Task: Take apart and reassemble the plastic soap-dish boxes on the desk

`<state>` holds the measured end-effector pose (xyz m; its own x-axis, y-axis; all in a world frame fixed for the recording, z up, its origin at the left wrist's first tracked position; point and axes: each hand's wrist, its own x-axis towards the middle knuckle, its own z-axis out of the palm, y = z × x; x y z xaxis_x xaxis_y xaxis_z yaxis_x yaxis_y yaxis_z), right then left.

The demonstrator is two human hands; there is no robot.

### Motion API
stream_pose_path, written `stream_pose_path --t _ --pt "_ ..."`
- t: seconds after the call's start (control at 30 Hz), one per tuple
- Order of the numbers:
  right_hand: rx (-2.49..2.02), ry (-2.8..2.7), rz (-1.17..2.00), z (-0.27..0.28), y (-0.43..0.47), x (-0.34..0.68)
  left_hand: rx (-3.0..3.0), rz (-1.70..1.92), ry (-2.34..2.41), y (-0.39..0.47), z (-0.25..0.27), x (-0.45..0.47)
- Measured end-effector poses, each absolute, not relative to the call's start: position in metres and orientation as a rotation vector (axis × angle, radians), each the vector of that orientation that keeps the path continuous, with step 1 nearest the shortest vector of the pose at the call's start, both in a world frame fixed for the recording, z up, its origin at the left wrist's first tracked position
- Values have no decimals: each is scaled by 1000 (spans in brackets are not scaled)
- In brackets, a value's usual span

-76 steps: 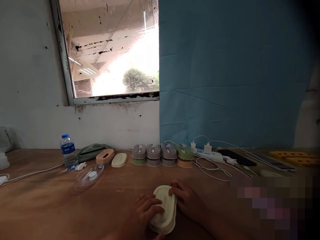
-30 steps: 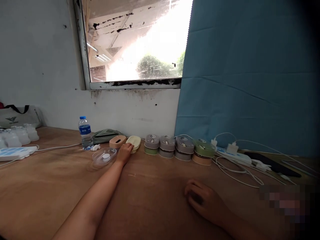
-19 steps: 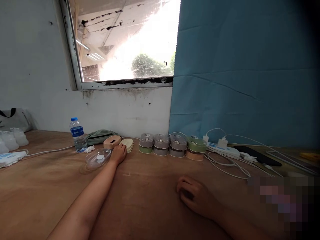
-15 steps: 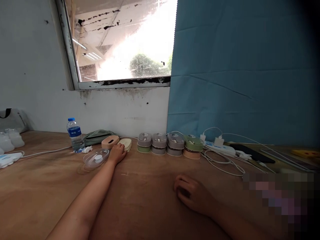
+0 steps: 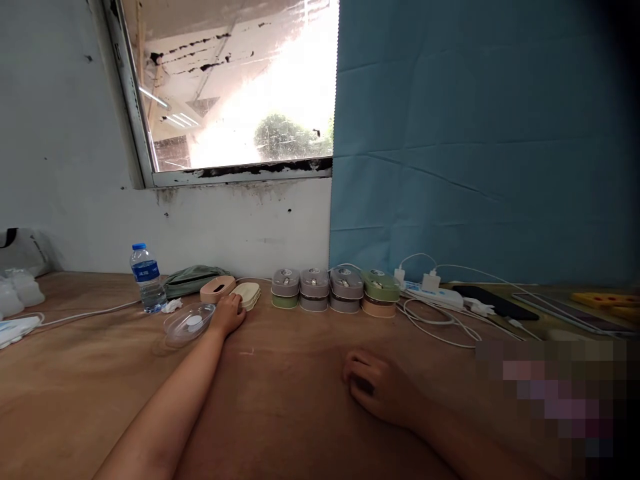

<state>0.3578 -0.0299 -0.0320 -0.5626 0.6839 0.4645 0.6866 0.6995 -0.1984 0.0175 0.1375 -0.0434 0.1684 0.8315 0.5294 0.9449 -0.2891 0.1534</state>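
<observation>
The table (image 5: 280, 407) shows wide room between the right hand (image 5: 375, 385), which rests loosely curled but not closed, and the left hand (image 5: 230, 316), whose grip I cannot tell, beside the peach box (image 5: 214, 291) and at the left edge of the cream stack (image 5: 252, 294).

Head view, forward-down over tabletop (image 5: 285, 393)

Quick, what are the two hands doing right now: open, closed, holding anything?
Left hand: by the cream stack; open or closed cannot be told.
Right hand: partly open, fingers loosely curled, nothing seen in it.
</observation>
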Motion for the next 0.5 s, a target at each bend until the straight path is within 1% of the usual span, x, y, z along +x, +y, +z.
stream_pose_path --t 0.1,0.23,0.37,0.5 --pt "-1041 -2401 -39 -32 -30 357 -2166 -943 -1748 137 -41 32" --pt "-1024 -2411 -85 -32 -30 355 -2107 -1158 -1794 147 -34 78" --pt "-1057 -2414 -117 -32 -32 354 -2156 -1273 -1847 165 -30 127" --pt "-1084 -2417 -106 -32 -33 355 -2136 -1411 -1867 172 -27 148"
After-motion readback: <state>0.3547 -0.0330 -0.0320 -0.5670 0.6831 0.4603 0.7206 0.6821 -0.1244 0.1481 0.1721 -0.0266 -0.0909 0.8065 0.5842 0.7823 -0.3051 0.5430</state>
